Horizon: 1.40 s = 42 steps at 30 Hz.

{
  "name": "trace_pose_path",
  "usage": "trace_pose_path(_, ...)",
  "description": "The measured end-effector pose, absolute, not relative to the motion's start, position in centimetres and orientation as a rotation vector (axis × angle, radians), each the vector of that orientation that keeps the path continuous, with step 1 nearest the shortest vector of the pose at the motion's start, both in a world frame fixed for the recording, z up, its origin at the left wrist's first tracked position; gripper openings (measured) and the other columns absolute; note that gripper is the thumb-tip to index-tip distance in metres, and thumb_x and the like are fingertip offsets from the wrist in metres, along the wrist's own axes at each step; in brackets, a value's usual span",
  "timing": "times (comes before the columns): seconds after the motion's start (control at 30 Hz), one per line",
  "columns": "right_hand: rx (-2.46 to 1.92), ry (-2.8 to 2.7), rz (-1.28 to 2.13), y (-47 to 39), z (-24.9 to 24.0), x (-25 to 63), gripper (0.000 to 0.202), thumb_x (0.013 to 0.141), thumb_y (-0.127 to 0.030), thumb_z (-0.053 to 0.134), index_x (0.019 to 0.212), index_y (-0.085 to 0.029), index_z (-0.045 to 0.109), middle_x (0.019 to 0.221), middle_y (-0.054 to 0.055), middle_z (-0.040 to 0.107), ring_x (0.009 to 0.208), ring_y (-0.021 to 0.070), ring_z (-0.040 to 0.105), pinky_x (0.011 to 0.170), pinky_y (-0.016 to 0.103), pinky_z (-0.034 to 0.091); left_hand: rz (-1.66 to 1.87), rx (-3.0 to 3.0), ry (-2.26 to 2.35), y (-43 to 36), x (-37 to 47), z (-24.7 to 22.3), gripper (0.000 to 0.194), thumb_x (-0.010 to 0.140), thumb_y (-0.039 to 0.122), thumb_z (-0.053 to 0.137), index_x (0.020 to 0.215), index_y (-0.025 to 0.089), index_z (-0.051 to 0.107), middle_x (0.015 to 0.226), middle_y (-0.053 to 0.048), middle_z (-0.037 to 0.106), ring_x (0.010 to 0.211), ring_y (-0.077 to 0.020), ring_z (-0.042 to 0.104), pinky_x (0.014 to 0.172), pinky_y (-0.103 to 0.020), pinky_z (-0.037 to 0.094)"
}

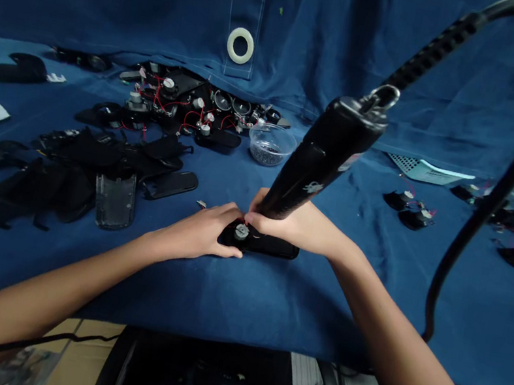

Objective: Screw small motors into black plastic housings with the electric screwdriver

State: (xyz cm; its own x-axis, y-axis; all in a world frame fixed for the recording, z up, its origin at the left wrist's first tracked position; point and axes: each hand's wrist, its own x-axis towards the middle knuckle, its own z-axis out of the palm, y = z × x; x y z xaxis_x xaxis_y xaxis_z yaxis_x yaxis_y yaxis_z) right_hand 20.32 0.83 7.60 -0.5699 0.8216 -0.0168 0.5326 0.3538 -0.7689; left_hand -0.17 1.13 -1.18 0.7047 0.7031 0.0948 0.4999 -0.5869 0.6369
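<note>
A black electric screwdriver (pixel 319 157) with a thick cable leans to the upper right, and my right hand (pixel 298 223) is wrapped round its lower end. Below its tip lies a flat black plastic part (pixel 272 246) on the blue cloth, with a round whitish component (pixel 241 232) near its left end. My left hand (pixel 205 230) grips the left end of this part, thumb at the near side and fingers at the far side. The driver's tip is hidden behind my right fingers.
A clear bowl of small dark screws (pixel 271 144) stands beyond my hands. Black housings (pixel 89 156) and red-wired parts (pixel 169 97) are piled at the left and back. A light-green basket (pixel 432 173) and small wired pieces (pixel 414 218) lie right, near the hanging cable (pixel 501 189).
</note>
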Motion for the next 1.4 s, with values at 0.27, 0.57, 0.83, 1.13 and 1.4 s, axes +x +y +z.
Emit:
trace_pose_path(0.27,-1.194,-2.216,1.163,1.8,7.6,19.9,0.019,0.080,-0.034,0.063,0.081,-0.015,0.062,0.072,0.000,0.064,0.067,0.0132,0.060,0.061,0.023,0.050,0.500,2.340,0.926,1.1,-0.2,-1.5,0.057,0.079,0.040,0.072,0.127,0.020,0.048,0.127,-0.009,0.054,0.114,-0.0278,0.056,0.098,-0.039,0.046)
trace_pose_path(0.57,-1.192,-2.154,1.094,0.2,7.3,20.9,0.016,0.083,-0.031,0.062,0.084,-0.015,0.064,0.075,0.000,0.065,0.069,0.0114,0.059,0.061,0.020,0.046,0.468,2.317,0.891,1.1,-0.1,-0.9,0.048,0.081,0.043,0.069,0.121,0.022,0.052,0.116,-0.006,0.056,0.105,-0.0243,0.057,0.091,-0.038,0.046)
trace_pose_path(0.83,-1.209,-2.160,1.110,0.3,7.3,20.8,0.013,0.082,-0.028,0.062,0.083,-0.015,0.064,0.072,0.000,0.065,0.067,0.0113,0.059,0.059,0.020,0.047,0.453,2.351,0.909,1.0,0.1,-1.1,0.049,0.081,0.044,0.069,0.122,0.023,0.051,0.116,-0.007,0.056,0.104,-0.0258,0.058,0.091,-0.039,0.046)
trace_pose_path(1.13,-1.231,-1.887,1.403,1.8,8.8,20.1,0.018,0.082,-0.031,0.063,0.077,-0.014,0.061,0.075,0.004,0.068,0.069,0.0154,0.066,0.060,0.025,0.058,0.501,2.335,0.905,0.9,0.1,-1.1,0.054,0.080,0.040,0.071,0.126,0.023,0.050,0.121,-0.006,0.055,0.110,-0.0255,0.058,0.095,-0.038,0.045)
trace_pose_path(1.4,-1.201,-1.196,1.630,3.1,4.2,24.6,0.020,0.085,-0.031,0.058,0.085,-0.012,0.061,0.082,0.010,0.069,0.078,0.0220,0.072,0.074,0.040,0.063,0.453,2.311,0.913,0.8,-0.1,-1.2,0.057,0.081,0.043,0.069,0.131,0.027,0.048,0.124,-0.005,0.053,0.111,-0.0250,0.056,0.095,-0.038,0.044)
